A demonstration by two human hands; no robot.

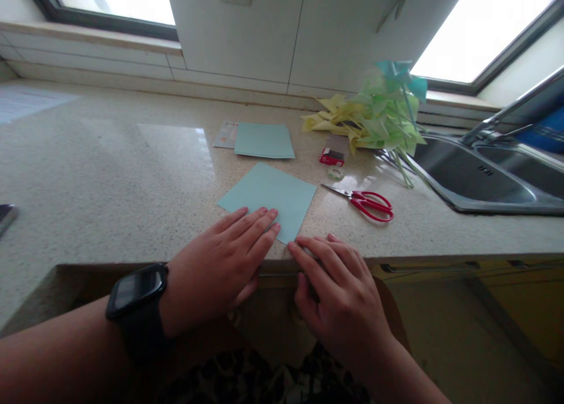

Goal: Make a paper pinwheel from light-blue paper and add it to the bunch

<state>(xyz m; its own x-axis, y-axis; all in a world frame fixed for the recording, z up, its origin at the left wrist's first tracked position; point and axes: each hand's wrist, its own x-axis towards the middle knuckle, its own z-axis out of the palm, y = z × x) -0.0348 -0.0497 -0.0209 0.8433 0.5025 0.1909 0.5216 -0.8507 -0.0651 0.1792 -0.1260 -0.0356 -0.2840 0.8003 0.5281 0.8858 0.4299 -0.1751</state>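
Pressing flat with fingers together, the left hand (224, 257) rests on the near corner of the blue paper square (268, 198), which lies near the worktop (110, 181) edge; the right hand (339, 286), fingers loosely extended, touches that corner. Being a square, it has no long axis; its corners point toward 12, 3, 6 and 9 o'clock. It may slide on the glossy stone.

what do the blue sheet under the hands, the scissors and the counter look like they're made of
Blue sheet: thin matte paper, it seems, lying flat with crisp edges. Scissors: shiny metal blades and glossy red handles, probably plastic. Counter: polished speckled stone or a stone-look composite, since it mirrors the window light.
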